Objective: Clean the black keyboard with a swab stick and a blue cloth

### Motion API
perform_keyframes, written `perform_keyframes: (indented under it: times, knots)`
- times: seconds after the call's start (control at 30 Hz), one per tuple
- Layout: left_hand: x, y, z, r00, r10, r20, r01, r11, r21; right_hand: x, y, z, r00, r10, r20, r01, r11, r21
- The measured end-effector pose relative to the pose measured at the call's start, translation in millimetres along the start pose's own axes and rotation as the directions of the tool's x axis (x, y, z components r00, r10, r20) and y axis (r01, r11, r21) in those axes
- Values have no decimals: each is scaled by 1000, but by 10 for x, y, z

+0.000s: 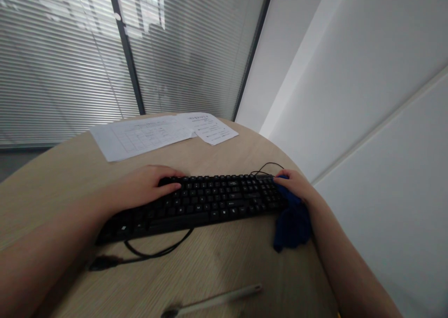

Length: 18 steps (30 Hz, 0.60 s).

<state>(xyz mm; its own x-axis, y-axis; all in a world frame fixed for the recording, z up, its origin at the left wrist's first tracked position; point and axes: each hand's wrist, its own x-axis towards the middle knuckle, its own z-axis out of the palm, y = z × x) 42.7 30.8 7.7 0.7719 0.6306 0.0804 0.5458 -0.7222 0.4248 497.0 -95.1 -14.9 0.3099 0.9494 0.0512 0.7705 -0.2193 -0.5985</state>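
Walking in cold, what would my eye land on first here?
The black keyboard lies across the middle of the round wooden table, with the left hand resting flat on its left end. At its right end the right hand holds a blue cloth. Behind, printed papers lie near the table's far edge.

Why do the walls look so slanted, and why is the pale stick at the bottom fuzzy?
Head view: the wide, tilted lens slants and bends the wall and blinds; the stick, nearest the camera, is out of focus; the keyboard is fairly sharp; light is soft, with only faint shadows.
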Motion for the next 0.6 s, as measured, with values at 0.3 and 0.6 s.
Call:
perform_keyframes:
  times: [0.3, 0.6]
  knots:
    - [-4, -18, 10, 1000, -10, -12, 10, 1000, -18, -13, -16, 17, 1000, -9, 16, 10, 998, -66]
    - [-4, 36, -11, 1000, -13, -17, 12, 1000, -28, 13, -16, 18, 999, 14, -41, -18, 993, -116]
